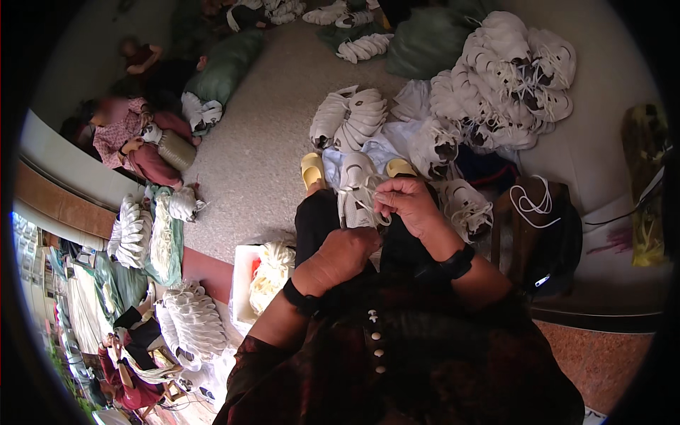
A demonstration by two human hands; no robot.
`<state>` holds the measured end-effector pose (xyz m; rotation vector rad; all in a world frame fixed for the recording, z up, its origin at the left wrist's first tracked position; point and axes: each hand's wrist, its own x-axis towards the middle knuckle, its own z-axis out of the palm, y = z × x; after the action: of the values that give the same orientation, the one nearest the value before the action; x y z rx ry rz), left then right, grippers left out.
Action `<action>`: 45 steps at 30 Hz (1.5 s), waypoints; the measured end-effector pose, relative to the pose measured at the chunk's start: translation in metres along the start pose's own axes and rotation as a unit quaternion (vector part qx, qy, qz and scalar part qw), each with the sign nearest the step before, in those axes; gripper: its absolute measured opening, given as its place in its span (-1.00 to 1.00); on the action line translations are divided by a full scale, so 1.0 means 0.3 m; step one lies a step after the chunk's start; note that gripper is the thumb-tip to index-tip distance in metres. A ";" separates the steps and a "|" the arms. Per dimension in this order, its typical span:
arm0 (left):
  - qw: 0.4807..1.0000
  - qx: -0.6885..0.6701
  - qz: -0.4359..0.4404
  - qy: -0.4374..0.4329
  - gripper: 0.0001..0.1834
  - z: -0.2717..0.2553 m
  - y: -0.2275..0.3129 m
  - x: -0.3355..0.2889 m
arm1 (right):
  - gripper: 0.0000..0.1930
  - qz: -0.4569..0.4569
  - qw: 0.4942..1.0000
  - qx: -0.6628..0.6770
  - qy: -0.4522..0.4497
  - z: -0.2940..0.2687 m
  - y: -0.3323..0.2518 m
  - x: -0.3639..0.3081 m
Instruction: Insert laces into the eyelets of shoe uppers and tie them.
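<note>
A white sneaker (356, 180) rests between my knees, its toe pointing away from me. White shoelaces (368, 193) loop across its upper. My right hand (409, 205) is at the shoe's right side, thumb and forefinger pinched on a lace. At the near end of the shoe, my left hand (347, 253) is closed with its back toward me; its fingertips and whatever they grip are hidden. Both wrists wear black bands. Yellow slip-on shoes (312, 170) are on my feet.
A big heap of white sneakers (496, 78) rises ahead to the right, with fanned rows (350, 120) beyond my feet. A white box (244, 283) of laces stands at my left. On the right, loose lace (531, 202) lies on a dark stool-like object. Several people sit leftward.
</note>
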<state>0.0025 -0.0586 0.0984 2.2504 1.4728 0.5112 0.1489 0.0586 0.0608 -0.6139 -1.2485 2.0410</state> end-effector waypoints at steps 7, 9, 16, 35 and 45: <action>0.922 -0.283 -0.113 0.238 -0.95 -0.101 -0.037 0.039 | -0.91 -0.046 0.995 -0.045 -0.076 0.127 -0.054 -0.010; 0.883 -0.381 -0.104 0.253 -0.95 -0.082 -0.037 0.044 | -0.91 -0.055 0.995 -0.052 -0.065 0.131 -0.048 -0.013; 0.787 -0.530 -0.093 0.301 -0.91 -0.051 -0.044 0.039 | -0.92 -0.053 0.989 -0.108 -0.082 0.140 -0.053 -0.025; 0.865 -0.379 -0.051 0.325 -0.93 -0.006 -0.121 0.006 | -0.84 -0.085 0.938 -0.309 -0.129 0.083 -0.008 0.013; 0.975 0.117 -0.043 0.182 -0.63 0.231 -0.281 -0.015 | -0.84 -0.354 0.918 -0.172 -0.052 0.330 -0.459 -0.008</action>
<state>-0.0296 -0.0410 -0.0045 2.3453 1.8892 0.7944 0.1229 0.0436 0.2278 -0.1515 -1.6158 1.2740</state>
